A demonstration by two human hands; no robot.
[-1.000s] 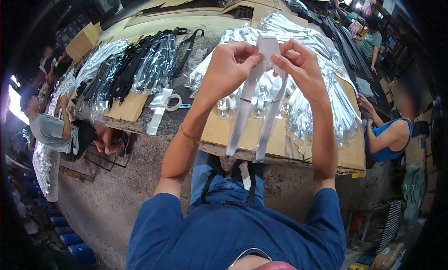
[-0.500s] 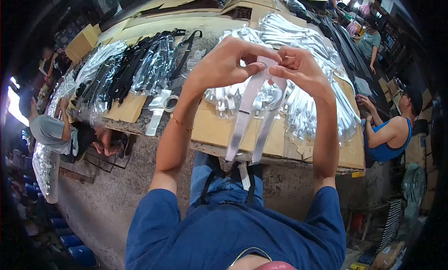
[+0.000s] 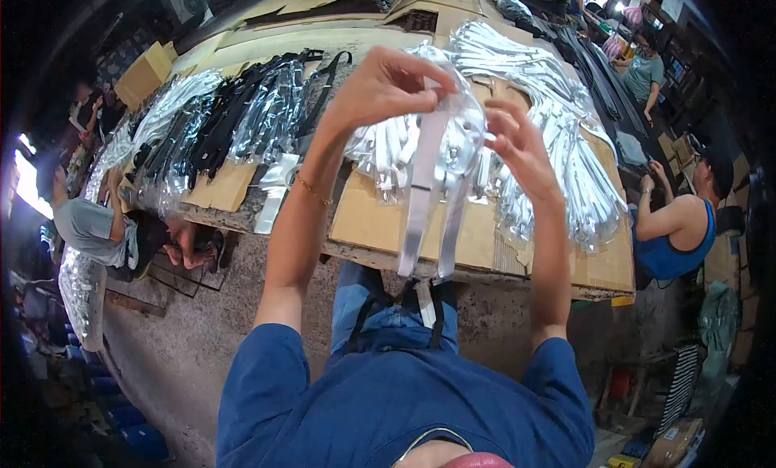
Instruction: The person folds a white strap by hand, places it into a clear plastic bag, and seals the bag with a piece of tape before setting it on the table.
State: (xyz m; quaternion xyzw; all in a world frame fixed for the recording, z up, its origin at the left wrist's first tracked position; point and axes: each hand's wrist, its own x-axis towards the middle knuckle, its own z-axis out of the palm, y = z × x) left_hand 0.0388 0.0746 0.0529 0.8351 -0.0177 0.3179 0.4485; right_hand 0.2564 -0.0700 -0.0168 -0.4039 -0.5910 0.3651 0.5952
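Observation:
My left hand (image 3: 390,90) is closed in a pinch at the top of a clear plastic bag (image 3: 462,116). Inside that bag hangs a folded white strap (image 3: 422,189), its two lengths reaching down over the front edge of the table. At the bag's right side is my right hand (image 3: 524,149), fingers loosely curled and apart, fingertips close to the plastic. Behind and below both hands lies a pile of bagged white straps (image 3: 541,165) on flat cardboard (image 3: 368,217).
Bagged black straps (image 3: 267,104) lie on the table at left, near a tape roll (image 3: 283,170). A person in a blue tank top (image 3: 675,225) sits at right. Another person in a grey shirt (image 3: 89,225) is at far left. Long black strips (image 3: 594,80) run along the right.
My right hand has come away from the bag's top, moving down and right. My left hand has shifted slightly left and up, and the bag has spread wider between them.

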